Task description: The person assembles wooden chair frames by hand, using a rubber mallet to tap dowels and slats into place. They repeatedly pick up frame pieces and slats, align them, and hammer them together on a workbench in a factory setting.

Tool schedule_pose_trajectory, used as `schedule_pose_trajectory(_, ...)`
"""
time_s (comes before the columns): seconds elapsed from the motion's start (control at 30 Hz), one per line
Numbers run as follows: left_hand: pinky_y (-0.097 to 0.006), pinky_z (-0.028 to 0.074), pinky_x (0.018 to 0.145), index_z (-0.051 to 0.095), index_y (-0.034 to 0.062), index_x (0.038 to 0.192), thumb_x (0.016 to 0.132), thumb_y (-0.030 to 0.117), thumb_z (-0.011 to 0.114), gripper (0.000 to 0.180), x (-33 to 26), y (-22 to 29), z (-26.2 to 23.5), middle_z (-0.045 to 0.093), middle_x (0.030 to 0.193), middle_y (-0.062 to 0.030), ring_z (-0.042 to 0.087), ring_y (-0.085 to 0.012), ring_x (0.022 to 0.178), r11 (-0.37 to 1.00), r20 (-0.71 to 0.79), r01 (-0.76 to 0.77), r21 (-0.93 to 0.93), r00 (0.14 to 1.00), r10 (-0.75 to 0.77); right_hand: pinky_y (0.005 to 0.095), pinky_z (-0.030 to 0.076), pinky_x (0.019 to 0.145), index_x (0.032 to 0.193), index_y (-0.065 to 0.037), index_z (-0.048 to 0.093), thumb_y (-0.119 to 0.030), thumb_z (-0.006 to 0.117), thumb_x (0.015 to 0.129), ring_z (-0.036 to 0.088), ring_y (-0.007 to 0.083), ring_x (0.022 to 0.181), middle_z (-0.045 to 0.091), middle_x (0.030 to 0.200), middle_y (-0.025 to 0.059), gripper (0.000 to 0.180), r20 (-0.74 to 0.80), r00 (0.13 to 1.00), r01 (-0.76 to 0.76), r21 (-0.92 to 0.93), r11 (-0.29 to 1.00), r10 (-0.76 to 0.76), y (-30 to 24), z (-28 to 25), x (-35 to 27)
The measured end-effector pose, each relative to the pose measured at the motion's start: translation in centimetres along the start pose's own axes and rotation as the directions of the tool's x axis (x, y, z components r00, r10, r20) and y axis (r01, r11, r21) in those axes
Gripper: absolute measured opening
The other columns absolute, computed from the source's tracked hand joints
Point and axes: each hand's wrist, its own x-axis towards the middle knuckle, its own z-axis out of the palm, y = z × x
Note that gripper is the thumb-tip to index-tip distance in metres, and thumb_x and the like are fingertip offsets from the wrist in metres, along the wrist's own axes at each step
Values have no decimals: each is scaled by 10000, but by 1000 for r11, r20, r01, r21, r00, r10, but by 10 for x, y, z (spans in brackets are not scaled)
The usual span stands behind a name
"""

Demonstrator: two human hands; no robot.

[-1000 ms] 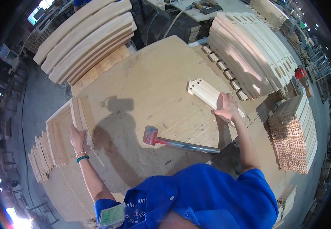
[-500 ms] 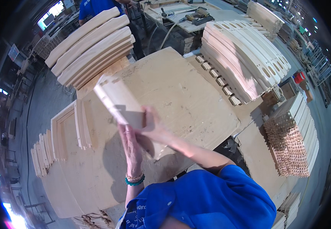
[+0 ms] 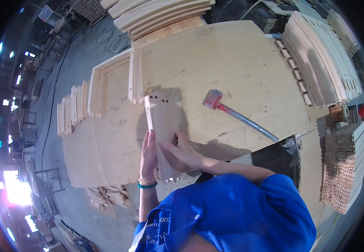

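Between my two hands is a small bundle of pale wooden slats (image 3: 161,122), pressed side by side. It stands tilted above the table, with dark round holes in its far end and short pegs at its near end. My left hand (image 3: 149,154) lies along the bundle's left edge, fingers stretched and pressed to it. My right hand (image 3: 183,152) grips the right side, thumb over the top face and fingertips partly hidden. To the right of the bundle, a mallet (image 3: 240,115) with a red-stained head and metal handle lies on the worn tabletop (image 3: 215,54).
Left of the bundle lie an L-shaped wooden frame (image 3: 110,63) and a row of short slats (image 3: 72,107). Curved boards (image 3: 161,17) are stacked at the far edge. Slotted panels (image 3: 316,63) stand far right, near a tall stack of pegged slats (image 3: 341,164).
My view has shifted left and nearer. The slat bundle has turned from slanting far-left to pointing nearly straight away, and is closer to me. The mallet now shows in full.
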Motion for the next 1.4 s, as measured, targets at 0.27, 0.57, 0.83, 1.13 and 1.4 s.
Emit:
schedule_pose_trajectory(0.27,-408,401,1024,292,63,1454,1001,268,424,514,38,-54,-85,440,1361,-205,457,-301,1251,980,518,47,196,843,-144,376,532,718,1102,79,541,-284,677,759,628,206,899,635,992,187,518,272,914,-252,-206,946,302,75,53,-2)
schedule_pose_trajectory(0.57,-436,407,974,314,48,1441,881,277,628,682,62,-31,-89,464,1334,-258,507,-330,1179,138,481,-485,864,875,61,341,512,676,1150,-37,546,-238,613,791,625,196,836,638,991,116,417,537,802,-270,-63,961,261,71,34,14)
schedule_pose_trajectory(0.83,-423,444,918,418,51,1359,841,287,685,629,56,-26,-64,527,1248,-223,538,-311,1098,-24,502,-507,862,846,179,283,509,724,1286,-102,507,-194,535,858,616,144,886,634,1070,80,438,276,949,-106,-182,978,155,4,-69,-66)
schedule_pose_trajectory(1.13,-409,485,856,534,55,1268,796,297,749,573,24,49,-60,599,1151,-184,574,-289,1007,71,546,-603,794,760,352,256,506,745,1207,-43,568,-142,535,928,624,117,868,652,995,58,298,-756,588,242,-175,955,-287,-45,-281,-266)
schedule_pose_trajectory(1.4,-384,358,1048,367,61,1423,809,188,676,699,-98,148,428,495,1337,-201,462,-315,1262,383,821,-920,78,277,499,253,499,742,1206,-10,544,-40,482,914,598,109,848,623,1025,56,300,-826,-281,436,-564,701,-489,-107,-453,-421)
